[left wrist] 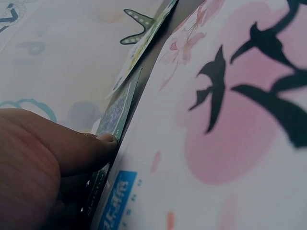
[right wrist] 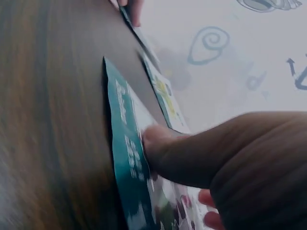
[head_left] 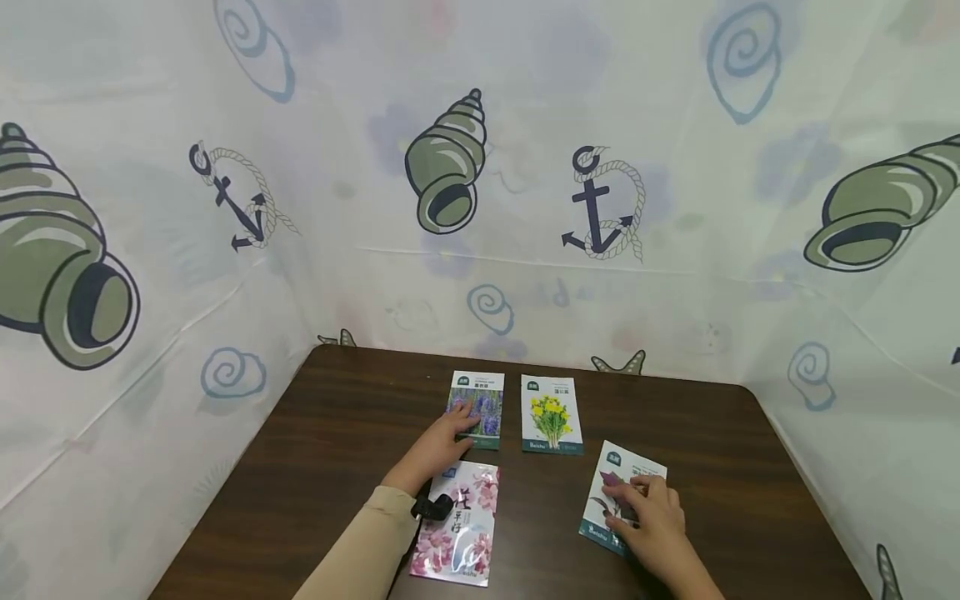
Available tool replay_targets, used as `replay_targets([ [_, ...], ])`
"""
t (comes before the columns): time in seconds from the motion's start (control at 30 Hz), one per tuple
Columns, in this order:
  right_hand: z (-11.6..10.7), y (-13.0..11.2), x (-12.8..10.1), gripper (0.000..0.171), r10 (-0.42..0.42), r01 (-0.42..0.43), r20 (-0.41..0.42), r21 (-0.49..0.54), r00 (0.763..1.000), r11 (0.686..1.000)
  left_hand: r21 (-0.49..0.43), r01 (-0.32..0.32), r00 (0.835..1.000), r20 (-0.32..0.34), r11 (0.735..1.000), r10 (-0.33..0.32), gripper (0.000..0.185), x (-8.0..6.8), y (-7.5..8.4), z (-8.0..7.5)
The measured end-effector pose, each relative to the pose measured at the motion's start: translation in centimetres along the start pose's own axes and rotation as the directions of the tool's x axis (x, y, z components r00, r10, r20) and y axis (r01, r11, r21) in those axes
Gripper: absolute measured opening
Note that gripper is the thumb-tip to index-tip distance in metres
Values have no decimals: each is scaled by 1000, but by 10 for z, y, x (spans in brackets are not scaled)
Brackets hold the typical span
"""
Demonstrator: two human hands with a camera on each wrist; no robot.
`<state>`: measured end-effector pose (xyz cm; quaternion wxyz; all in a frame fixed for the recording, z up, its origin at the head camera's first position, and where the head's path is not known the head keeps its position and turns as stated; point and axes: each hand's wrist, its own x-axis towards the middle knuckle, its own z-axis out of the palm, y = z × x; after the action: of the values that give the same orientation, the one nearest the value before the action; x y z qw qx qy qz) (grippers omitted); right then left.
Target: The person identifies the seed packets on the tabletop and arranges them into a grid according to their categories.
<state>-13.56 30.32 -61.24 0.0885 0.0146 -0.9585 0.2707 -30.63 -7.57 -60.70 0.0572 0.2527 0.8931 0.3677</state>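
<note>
My left hand [head_left: 438,446] lies with its fingers spread over a seed packet with purple flowers [head_left: 491,408]. Its thumb [left wrist: 103,143] touches that packet's lower edge. Just below, under the left wrist, is a pink-blossom packet [head_left: 453,546] with large dark lettering. On the right, my right hand [head_left: 652,517] rests its fingertips and thumb on top of a tilted white packet [head_left: 630,458] with a green bottom band, partly covering its dark purple picture. The right thumb [right wrist: 160,143] presses near that band [right wrist: 129,158].
A packet with yellow flowers [head_left: 551,417] lies between the two hands, toward the back. All the packets are on a dark wood table [head_left: 315,450] with rounded far corners. A pale curtain [head_left: 525,167] printed with shells and anchors hangs behind and along both sides.
</note>
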Motion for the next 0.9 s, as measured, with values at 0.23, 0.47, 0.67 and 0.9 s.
replay_targets([
  [0.23, 6, -13, -1, 42, -44, 43, 64, 31, 997, 999, 15, 2, 1000, 11, 1000, -2, 53, 4, 1, -1],
  [0.47, 16, -25, -3, 41, -71, 64, 133, 56, 989, 996, 6, 8, 1000, -1, 1000, -8, 53, 4, -2, -1],
  [0.67, 23, -39, -8, 43, -122, 117, 158, 40, 980, 992, 3, -1, 1000, -4, 1000, 1, 52, 3, -2, -1],
  [0.9, 28, -49, -12, 43, -173, 163, 181, 72, 968, 984, 2, 2, 1000, -4, 1000, -2, 52, 2, -3, 1],
])
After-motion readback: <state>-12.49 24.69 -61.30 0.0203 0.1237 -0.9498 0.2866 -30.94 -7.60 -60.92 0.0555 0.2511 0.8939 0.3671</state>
